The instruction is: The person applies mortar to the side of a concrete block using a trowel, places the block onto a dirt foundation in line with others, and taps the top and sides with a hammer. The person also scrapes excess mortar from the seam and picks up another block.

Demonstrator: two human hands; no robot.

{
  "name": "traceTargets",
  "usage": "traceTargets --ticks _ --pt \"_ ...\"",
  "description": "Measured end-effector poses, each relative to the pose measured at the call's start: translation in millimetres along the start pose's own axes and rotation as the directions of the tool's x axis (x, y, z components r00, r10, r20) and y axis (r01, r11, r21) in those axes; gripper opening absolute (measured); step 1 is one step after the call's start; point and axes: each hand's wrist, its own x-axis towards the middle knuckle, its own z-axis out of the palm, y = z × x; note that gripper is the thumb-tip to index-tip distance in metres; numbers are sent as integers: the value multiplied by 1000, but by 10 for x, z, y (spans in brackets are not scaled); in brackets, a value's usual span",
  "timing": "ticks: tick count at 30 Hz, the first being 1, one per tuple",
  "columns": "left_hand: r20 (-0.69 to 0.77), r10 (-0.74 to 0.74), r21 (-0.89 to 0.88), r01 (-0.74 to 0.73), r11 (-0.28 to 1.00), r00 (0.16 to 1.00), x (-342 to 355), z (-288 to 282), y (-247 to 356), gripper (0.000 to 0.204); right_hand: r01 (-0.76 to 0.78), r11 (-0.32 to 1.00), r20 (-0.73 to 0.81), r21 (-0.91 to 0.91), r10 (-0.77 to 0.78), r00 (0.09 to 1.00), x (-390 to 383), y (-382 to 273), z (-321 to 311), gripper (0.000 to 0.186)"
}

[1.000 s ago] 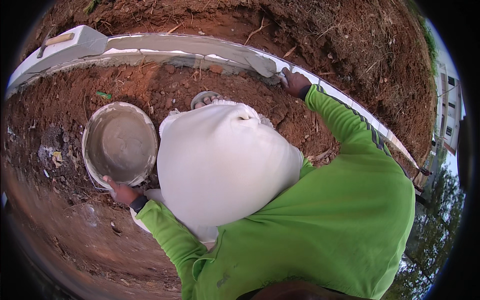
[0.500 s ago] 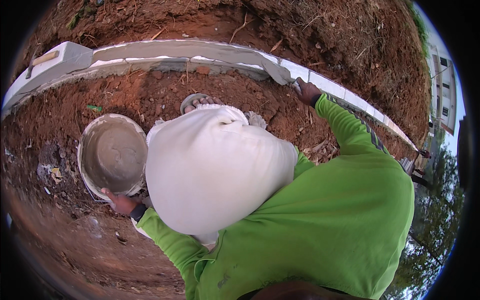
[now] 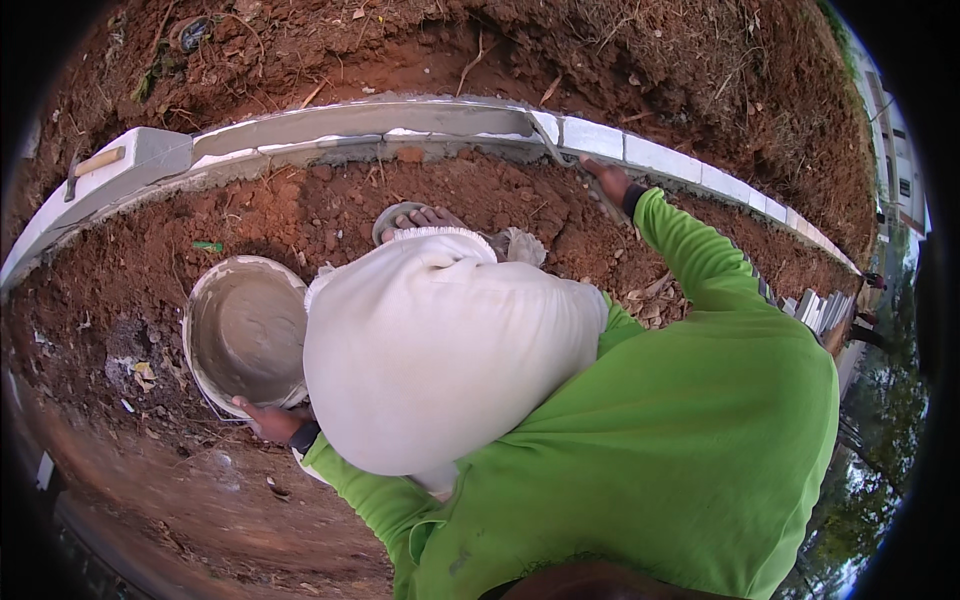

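My left hand point(image 3: 268, 419) grips the near rim of a bucket point(image 3: 196, 335) partly filled with wet grey mortar point(image 3: 250, 325), beside my white-covered leg. My right hand point(image 3: 610, 178) is closed on the handle of a trowel point(image 3: 550, 141), whose blade is tilted nearly edge-on against the low block wall point(image 3: 664, 162). Wet mortar point(image 3: 330, 124) coats the wall's left stretch; white blocks show to the right. My bare toes point(image 3: 422, 216) show past the white cloth.
A hammer point(image 3: 98, 163) rests on the raised block at the wall's left end. A soil bank point(image 3: 660, 55) rises behind the wall. Stacked pale pieces point(image 3: 818, 310) lie at the right, with small dark figures, trees and a white building beyond.
My right hand has moved rightward and down, and the trowel blade has turned from flat on the mortar to a steeper angle. The view has shifted, putting wall and bucket lower in frame.
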Motion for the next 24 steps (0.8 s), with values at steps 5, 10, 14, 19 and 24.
traceTargets --ticks 5,10,14,19,24 --pt "11 29 -11 -29 1000 1000 58 -25 -82 83 147 853 -222 -500 -290 931 -33 -281 108 65" --pt "9 -3 17 3 1000 1000 22 13 -20 81 42 690 -264 -722 -331 906 313 -381 42 62" --pt "30 12 24 -13 1000 999 40 -52 -47 78 -20 671 -345 -741 -355 869 234 -415 131 57" --pt "61 124 -33 -122 992 990 -4 -43 -88 79 112 766 -424 -633 -463 778 121 -31 349 57" --pt "25 3 -68 -2 998 1000 -118 43 80 79 236 719 -359 -653 -570 739 242 -32 477 57"
